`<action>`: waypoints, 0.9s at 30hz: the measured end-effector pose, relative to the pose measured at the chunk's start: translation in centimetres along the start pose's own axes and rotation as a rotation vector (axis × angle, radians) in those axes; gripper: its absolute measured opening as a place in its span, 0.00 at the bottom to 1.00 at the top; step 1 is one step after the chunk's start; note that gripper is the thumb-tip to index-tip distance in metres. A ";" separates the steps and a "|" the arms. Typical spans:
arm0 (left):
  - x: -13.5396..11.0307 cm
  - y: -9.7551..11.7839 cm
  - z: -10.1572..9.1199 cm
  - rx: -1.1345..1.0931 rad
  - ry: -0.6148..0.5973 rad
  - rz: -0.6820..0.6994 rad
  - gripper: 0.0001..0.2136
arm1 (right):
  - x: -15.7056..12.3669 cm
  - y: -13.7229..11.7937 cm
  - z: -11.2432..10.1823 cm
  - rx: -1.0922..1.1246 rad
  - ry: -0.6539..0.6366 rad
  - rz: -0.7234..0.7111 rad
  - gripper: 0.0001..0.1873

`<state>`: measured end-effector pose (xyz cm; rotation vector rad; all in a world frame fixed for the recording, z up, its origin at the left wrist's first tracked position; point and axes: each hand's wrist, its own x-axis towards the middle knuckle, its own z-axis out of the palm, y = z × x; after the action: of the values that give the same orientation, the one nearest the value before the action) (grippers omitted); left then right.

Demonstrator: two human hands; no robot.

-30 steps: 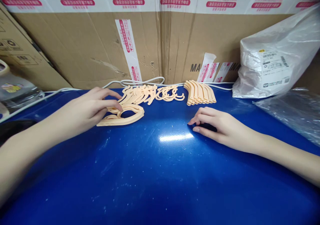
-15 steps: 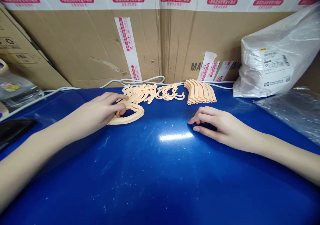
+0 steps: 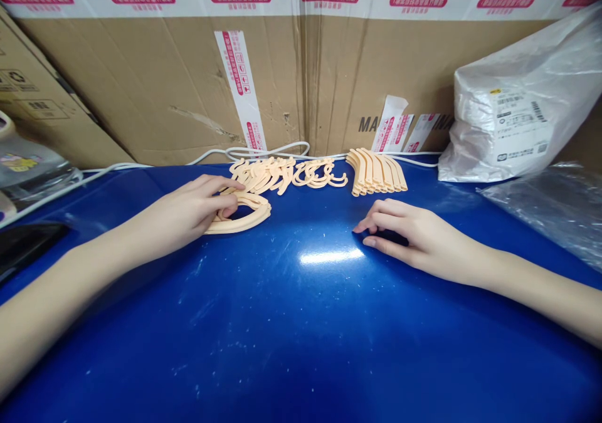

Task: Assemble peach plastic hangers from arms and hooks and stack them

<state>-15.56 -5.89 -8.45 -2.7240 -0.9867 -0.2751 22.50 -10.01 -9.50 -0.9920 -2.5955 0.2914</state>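
My left hand (image 3: 194, 207) lies over a small stack of curved beige plastic strips (image 3: 249, 220) at the left. Its fingers are apart, touching or just above the strips, and its palm hides part of them. Behind the fingertips is a pile of small S-shaped beige plastic pieces (image 3: 263, 175). Beside that pile lie several beige plastic hooks (image 3: 316, 173). To the right, curved beige tubes (image 3: 376, 172) lie side by side in a neat row. In front of this row my right hand (image 3: 407, 235) rests on the table, empty, with thumb and bent fingers apart.
The table top (image 3: 291, 323) is glossy blue. Large cardboard boxes (image 3: 188, 84) stand along the back, with a white cable (image 3: 211, 154) at their foot. A white plastic bag (image 3: 498, 122) and clear film (image 3: 555, 207) are at the right. A dark flat object (image 3: 28, 247) lies far left.
My left hand has shifted very slightly over the curved strips. My right hand and the beige pieces have stayed where they were.
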 end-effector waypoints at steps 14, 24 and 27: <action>0.2 -0.2 0.3 -0.001 -0.016 0.002 0.17 | 0.0 -0.1 0.0 0.000 -0.004 0.006 0.12; 0.3 0.1 0.2 -0.042 -0.032 -0.042 0.16 | 0.0 0.0 0.0 -0.001 -0.003 -0.001 0.11; 0.3 0.2 0.1 -0.048 -0.033 -0.058 0.16 | 0.0 0.0 0.0 0.002 -0.004 0.000 0.11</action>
<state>-15.18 -5.82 -8.48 -2.7544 -1.0835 -0.2677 22.49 -10.04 -9.45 -0.9912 -2.5985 0.2957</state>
